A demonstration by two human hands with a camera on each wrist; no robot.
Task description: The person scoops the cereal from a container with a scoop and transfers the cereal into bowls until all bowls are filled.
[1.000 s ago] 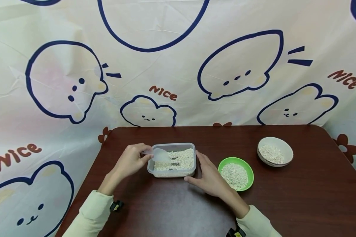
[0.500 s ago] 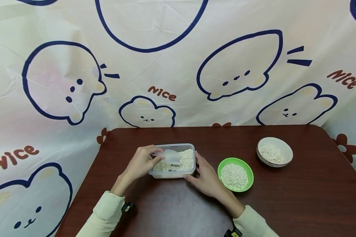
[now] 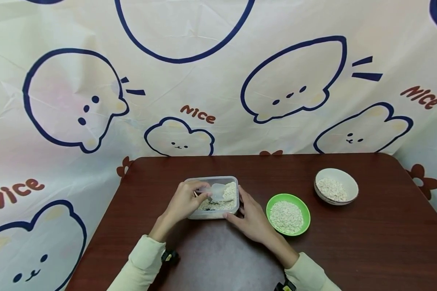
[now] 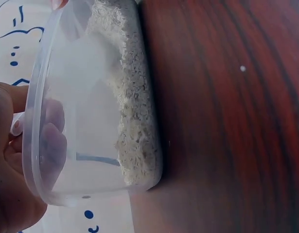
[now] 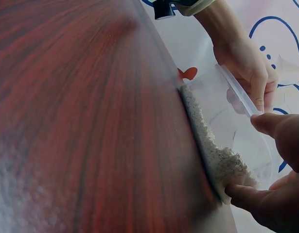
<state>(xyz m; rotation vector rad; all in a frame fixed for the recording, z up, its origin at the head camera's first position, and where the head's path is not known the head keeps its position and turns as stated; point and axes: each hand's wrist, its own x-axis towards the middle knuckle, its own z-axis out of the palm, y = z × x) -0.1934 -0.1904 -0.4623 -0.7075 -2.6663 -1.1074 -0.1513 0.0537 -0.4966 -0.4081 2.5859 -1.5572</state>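
Observation:
A clear plastic container (image 3: 211, 178) stands on the table with loose white rice-like grains (image 3: 230, 192) inside. My left hand (image 3: 182, 202) reaches over its left side and pinches the handle of a translucent white scoop (image 3: 217, 191). The scoop's bowl is low among the grains, which heap up at the right end and lie thin on the left, where dark patches show. Around the right end, my right hand (image 3: 253, 218) holds the container, thumb at the front corner. The right wrist view shows one fingertip (image 5: 258, 119) at the rim and another digit against the lower wall.
To the right of my right hand sits a green bowl (image 3: 306, 210) of similar white grains. A white bowl (image 3: 353, 184), also part filled, stands farther back at right. The brown table (image 3: 378, 226) ends at a printed cloth (image 3: 225, 133) behind.
My left hand has moved to the right with the scoop, from the container's left end past its middle. The grains are heaped toward the right end. My right hand stays at the container.

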